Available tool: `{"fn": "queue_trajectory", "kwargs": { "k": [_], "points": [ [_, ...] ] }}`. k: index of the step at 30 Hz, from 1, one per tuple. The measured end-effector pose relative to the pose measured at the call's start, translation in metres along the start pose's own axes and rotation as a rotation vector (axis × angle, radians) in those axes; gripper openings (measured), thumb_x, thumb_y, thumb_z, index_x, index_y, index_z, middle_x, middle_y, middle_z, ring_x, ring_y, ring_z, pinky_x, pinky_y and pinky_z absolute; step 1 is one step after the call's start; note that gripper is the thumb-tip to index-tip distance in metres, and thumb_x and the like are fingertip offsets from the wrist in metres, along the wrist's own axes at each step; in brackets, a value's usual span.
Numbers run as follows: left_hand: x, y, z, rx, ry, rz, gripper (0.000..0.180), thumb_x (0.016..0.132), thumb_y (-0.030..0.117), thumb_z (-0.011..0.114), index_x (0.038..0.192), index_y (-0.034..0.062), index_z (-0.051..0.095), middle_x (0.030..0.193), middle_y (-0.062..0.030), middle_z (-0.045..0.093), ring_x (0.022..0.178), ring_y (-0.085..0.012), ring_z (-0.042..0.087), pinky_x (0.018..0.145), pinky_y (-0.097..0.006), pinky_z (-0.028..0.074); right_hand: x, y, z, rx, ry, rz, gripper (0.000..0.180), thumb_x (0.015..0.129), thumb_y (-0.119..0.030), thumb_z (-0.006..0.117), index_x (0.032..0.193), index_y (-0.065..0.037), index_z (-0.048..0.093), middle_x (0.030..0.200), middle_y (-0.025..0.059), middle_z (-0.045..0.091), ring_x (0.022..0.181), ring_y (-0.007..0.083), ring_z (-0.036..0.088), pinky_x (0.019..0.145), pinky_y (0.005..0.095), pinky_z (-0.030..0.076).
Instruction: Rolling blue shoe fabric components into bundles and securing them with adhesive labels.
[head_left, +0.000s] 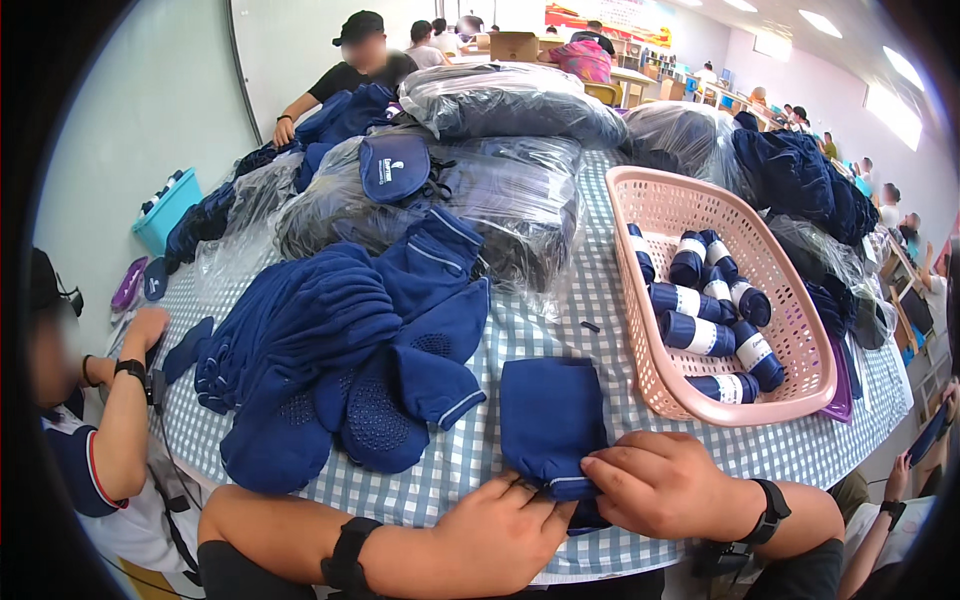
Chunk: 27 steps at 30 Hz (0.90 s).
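"What do you see from the head camera's view?"

"The person has a folded navy cloth piece (552, 410) lying flat on the checked worktop (780, 455), right at the near edge and left of the pink basket (750, 408). Both hands are at its lower end."

"How are the fingers set?"

"The right hand (665, 490) pinches the turned edge, thumb and fingers closed on the cloth. The left hand (500, 535) reaches in from the other side, its fingertips tucked at the fold. They're partly hidden, so I can't tell whether they grip it or just press against it."

"And around them?"

"Just left of the cloth piece there's a heap of navy garments (310, 310), some with dotted patches. In the basket lie rolled navy bundles (700, 334) with white bands. Farther back, clear-wrapped packs (510, 195) are stacked, with a rounded navy pouch (393, 167) resting against them."

"Anyone close by?"

"A person in a black cap (375, 75) across the worktop, one hand at the dark cloth there, and another person (118, 450) at the left, near a teal bin (165, 225)."
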<state>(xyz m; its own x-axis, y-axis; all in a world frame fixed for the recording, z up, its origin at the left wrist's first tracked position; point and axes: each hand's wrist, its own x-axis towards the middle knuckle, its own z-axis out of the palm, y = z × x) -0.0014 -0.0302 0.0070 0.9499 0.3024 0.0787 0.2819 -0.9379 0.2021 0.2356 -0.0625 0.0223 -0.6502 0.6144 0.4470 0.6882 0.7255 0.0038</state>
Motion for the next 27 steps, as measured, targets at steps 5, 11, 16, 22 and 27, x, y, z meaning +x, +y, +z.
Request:
{"fn": "queue_trajectory", "kwargs": {
  "k": [5, 11, 16, 22, 27],
  "points": [
    [0.002, -0.011, 0.008, 0.132, 0.345, 0.094, 0.049, 0.087, 0.034, 0.063, 0.114, -0.0063, 0.067, 0.108, -0.0214, 0.068, 0.109, -0.0381, 0.063, 0.106, -0.051, 0.043, 0.001, -0.005, -0.016, 0.110, 0.267, 0.083, 0.040, 0.069, -0.007, 0.072, 0.107, 0.006, 0.066, 0.090, 0.0138, 0.070, 0.076, 0.0263, 0.069, 0.062, 0.0351, 0.057],
    [0.004, -0.015, -0.009, 0.078, 0.387, 0.054, 0.062, 0.087, 0.049, 0.065, 0.117, -0.0046, 0.067, 0.118, -0.0239, 0.063, 0.115, -0.0410, 0.059, 0.108, -0.052, 0.041, -0.011, -0.006, -0.036, 0.257, 0.436, 0.213, 0.035, 0.074, 0.000, 0.068, 0.107, 0.010, 0.063, 0.085, 0.0180, 0.069, 0.071, 0.0279, 0.069, 0.066, 0.0331, 0.055],
    [0.007, -0.015, -0.016, 0.100, 0.495, 0.160, 0.056, 0.082, 0.045, 0.070, 0.113, -0.0024, 0.069, 0.114, -0.0207, 0.066, 0.110, -0.0393, 0.062, 0.102, -0.049, 0.046, -0.022, -0.015, -0.034, 0.535, 0.633, 0.326, 0.033, 0.085, -0.001, 0.062, 0.115, 0.012, 0.058, 0.096, 0.0177, 0.070, 0.083, 0.0191, 0.068, 0.074, 0.0299, 0.053],
    [0.008, -0.024, -0.002, 0.041, 0.339, 0.098, 0.059, 0.092, 0.041, 0.062, 0.123, -0.0087, 0.061, 0.132, -0.0283, 0.057, 0.127, -0.0428, 0.053, 0.110, -0.048, 0.040, -0.029, -0.016, -0.031, 0.799, 0.758, 0.334, 0.040, 0.094, -0.006, 0.059, 0.128, 0.013, 0.049, 0.121, 0.0249, 0.065, 0.111, 0.0263, 0.064, 0.101, 0.0373, 0.046],
    [0.013, -0.028, 0.004, -0.033, 0.238, 0.063, 0.058, 0.095, 0.039, 0.058, 0.128, -0.0100, 0.056, 0.138, -0.0301, 0.053, 0.131, -0.0434, 0.050, 0.112, -0.047, 0.037, -0.032, -0.013, -0.032, 0.700, 0.812, 0.362, 0.039, 0.096, -0.010, 0.058, 0.128, 0.012, 0.050, 0.128, 0.0250, 0.061, 0.120, 0.0289, 0.060, 0.107, 0.0392, 0.040]
  ]
}}
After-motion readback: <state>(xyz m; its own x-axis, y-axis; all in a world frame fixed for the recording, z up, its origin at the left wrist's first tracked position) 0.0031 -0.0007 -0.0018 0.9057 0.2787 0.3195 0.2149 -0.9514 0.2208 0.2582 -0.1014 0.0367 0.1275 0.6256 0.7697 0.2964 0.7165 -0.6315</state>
